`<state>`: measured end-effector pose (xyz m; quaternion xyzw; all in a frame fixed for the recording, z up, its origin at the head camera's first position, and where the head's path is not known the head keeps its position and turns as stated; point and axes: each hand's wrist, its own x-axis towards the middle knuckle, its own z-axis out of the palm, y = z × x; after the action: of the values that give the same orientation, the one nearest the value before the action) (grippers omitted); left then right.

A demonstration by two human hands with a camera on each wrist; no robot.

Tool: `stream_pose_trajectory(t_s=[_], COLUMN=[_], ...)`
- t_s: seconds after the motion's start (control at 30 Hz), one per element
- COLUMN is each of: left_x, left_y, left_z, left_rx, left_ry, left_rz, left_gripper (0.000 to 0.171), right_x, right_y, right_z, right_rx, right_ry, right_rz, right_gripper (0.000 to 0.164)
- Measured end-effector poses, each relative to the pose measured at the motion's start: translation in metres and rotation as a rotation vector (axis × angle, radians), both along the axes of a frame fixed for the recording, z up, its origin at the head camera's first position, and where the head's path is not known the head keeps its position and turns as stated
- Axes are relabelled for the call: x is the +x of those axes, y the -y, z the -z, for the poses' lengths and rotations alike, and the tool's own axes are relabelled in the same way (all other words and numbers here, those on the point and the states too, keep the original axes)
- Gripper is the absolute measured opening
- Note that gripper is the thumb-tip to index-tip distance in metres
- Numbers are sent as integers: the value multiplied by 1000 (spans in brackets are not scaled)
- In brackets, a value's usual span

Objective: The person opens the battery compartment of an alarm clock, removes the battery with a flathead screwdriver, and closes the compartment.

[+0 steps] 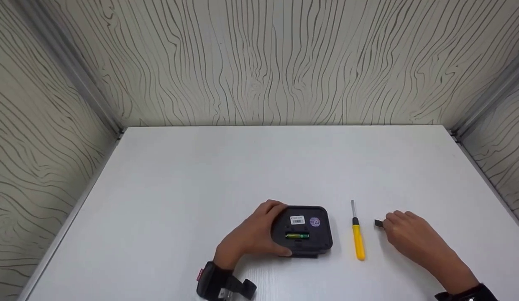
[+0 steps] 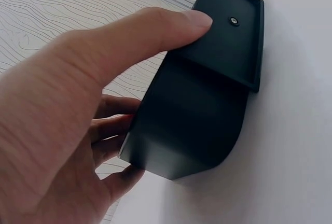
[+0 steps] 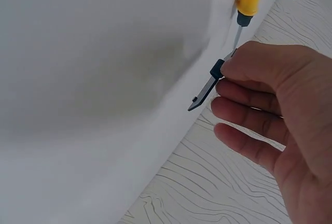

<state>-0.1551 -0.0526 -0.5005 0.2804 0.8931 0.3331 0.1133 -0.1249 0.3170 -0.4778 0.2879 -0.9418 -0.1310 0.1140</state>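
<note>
A black box-shaped device (image 1: 280,228) with rounded corners lies back side up on the table, a white barcode label and a round purple sticker on it. One green-and-gold battery (image 1: 297,236) sits in its uncovered compartment. My left hand (image 1: 258,232) grips the device's left end, thumb on the near side and fingers at the far side. In the left wrist view, the thumb presses beside a small screw (image 2: 234,21). Between thumb and forefinger, my right hand (image 1: 407,230) pinches a small black battery cover (image 3: 206,90), held just right of the yellow-handled screwdriver (image 1: 358,242).
The screwdriver lies on the white table (image 1: 200,167), its tip pointing to the far side. Wood-grain-patterned panels (image 1: 259,62) stand behind the table and along both sides. A black strap with a camera (image 1: 219,282) is on the left wrist.
</note>
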Motion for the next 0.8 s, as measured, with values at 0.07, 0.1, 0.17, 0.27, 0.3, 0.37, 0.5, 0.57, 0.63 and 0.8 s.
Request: stream_pose_trajectory(t_s=[0.07,0.1,0.17,0.27,0.3,0.37,0.5,0.57,0.63,0.8], left_x=[0,0,0,0,1,1,1,2,2,2], left_y=[0,0,1,1,1,1,0,0,0,0], left_z=[0,0,0,0,0,-1,-1,-1,-1,-2], left_rx=[-1,-1,-4,-9,-9,-8,-8,-7,-5,-10], left_ry=[4,3,2,4,4,12,3,-3,-6,1], left_rz=[-1,-1,-1,-6,-6,-11,-9,-8,-9,-16], left_gripper=[99,99,99,99,99,99,99,99,99,99], right_x=[0,0,0,1,1,2,5,7,10,17], right_y=[-3,-4,-5,-6,-6,-6,-3,0,6,24], right_z=[3,5,8,10,11,10,8,5,3,-1], right_rx=[-1,1,9,22,25,25,-31,-97,-173,-312], right_ry=[11,17,33,43,41,34,15,19,35,124], right_rz=[8,11,17,21,22,23,64,112,172,306], right_gripper=[20,21,23,26,27,27,24,25,28,38])
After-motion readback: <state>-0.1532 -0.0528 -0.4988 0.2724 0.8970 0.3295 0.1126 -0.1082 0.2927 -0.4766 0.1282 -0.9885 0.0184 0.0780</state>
